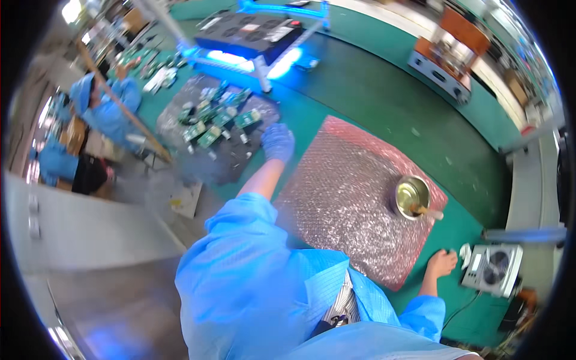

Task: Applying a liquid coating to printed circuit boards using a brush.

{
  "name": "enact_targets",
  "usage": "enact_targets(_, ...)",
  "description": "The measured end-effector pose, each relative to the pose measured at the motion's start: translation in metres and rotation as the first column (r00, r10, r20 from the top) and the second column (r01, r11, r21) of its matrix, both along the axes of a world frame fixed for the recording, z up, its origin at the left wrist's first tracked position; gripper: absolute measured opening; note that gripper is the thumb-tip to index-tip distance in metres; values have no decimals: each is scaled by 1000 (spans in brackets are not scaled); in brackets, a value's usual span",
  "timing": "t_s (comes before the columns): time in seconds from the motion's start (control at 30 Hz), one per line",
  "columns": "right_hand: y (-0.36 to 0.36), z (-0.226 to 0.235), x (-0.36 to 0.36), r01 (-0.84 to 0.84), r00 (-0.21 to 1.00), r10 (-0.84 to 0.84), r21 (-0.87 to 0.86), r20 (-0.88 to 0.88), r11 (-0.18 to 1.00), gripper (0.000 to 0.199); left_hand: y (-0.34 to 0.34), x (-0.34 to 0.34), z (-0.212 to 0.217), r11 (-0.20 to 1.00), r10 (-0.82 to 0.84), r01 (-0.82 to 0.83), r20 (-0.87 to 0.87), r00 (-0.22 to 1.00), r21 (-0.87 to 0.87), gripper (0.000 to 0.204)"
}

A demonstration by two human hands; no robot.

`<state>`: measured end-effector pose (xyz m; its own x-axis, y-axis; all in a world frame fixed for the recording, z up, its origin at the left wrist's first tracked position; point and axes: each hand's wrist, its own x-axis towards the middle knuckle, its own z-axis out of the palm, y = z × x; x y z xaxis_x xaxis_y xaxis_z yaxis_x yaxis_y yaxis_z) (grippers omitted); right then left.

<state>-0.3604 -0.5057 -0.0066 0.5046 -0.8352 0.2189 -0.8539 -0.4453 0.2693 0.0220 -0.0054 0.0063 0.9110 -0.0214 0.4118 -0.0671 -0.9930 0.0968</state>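
My left hand [278,143], in a thin bluish-purple glove, is stretched forward at the right edge of a grey plastic sheet [237,163]. Several small green circuit boards [210,137] lie heaped on that sheet, just left of the hand. Blur hides how its fingers are set, and no object shows in it. My right hand [442,264] is bare and rests low on the green table, its fingers curled in. Whatever it may hold is too small to make out. Close to its fingertips is a crumpled white piece [465,255].
Pinkish bubble wrap [342,198] covers the table between my arms. On it stands a metal pot [411,198] of yellowish liquid with a brush [427,212]. A fan unit [493,270] sits right, a blue-lit frame [261,72] behind. A person [111,108] works at left.
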Motion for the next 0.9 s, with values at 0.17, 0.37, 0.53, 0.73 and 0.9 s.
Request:
enact_targets(0.17,-13,-24,3,218,958,-195,-94,210,971,31,0,0,-8,999,-4,3,-23,1000,-47,23)
enact_targets(0.37,-10,-20,5,237,940,-224,-17,257,971,34,2,-4,-9,998,-7,2,-85,996,-56,27)
enact_targets(0.53,-13,-20,11,240,951,-235,-2,201,971,33,1,2,-13,996,21,-25,-41,999,-84,29)
enact_targets(0.73,-6,-18,15,247,953,-221,-109,208,963,26,3,4,-13,992,-3,-7,-80,997,-124,34)
enact_targets(0.9,-9,-16,12,268,952,-266,8,151,963,37,3,2,-13,993,3,-9,-55,998,-115,34)
